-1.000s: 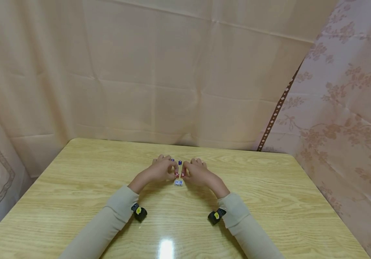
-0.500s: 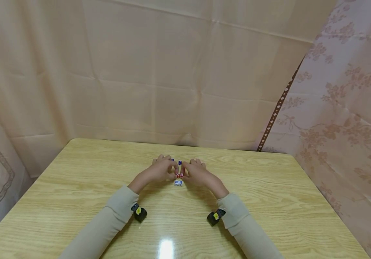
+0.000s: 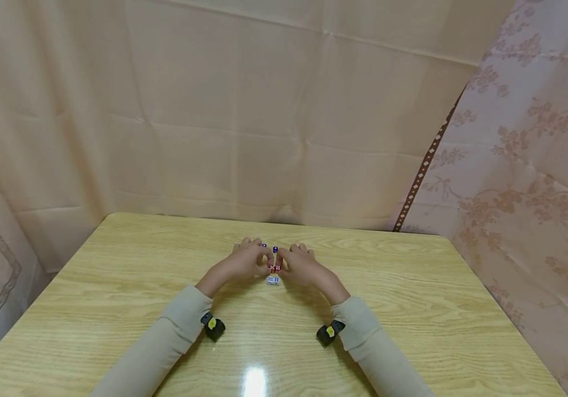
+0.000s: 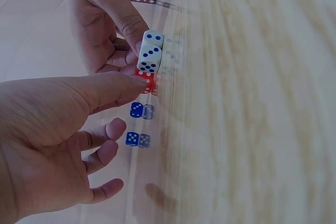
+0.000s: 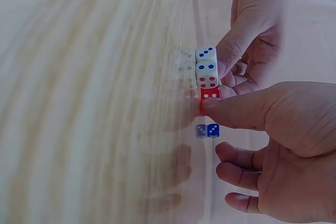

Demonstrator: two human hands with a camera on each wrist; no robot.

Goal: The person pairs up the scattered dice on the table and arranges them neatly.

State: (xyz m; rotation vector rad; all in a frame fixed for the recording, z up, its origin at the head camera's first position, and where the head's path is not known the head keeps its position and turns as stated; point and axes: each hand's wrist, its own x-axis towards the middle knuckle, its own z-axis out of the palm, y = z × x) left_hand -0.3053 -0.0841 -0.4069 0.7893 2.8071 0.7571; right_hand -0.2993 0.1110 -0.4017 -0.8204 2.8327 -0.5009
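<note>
My left hand (image 3: 249, 261) pinches a red die (image 3: 272, 268) between thumb and fingertips. Opposite it, my right hand (image 3: 304, 265) pinches a second red die (image 3: 278, 268). The two red dice sit side by side, right up against each other. On the near side stands a pair of white dice (image 3: 273, 280), marked with blue and red pips and placed side by side. Beyond the red pair are two separate blue dice, one (image 3: 276, 250) between the hands and another (image 3: 264, 245) near my left knuckles. In both wrist views, thumbs cover parts of the red dice (image 5: 211, 94).
The dice are on a glossy wood-grain table (image 3: 403, 309) that mirrors them. A beige curtain (image 3: 224, 110) hangs behind its far edge, and a floral cloth (image 3: 537, 182) hangs at the right.
My right hand has shifted slightly left with its red die, and the gap between the two red dice has closed. The left hand, white dice and blue dice look unmoved.
</note>
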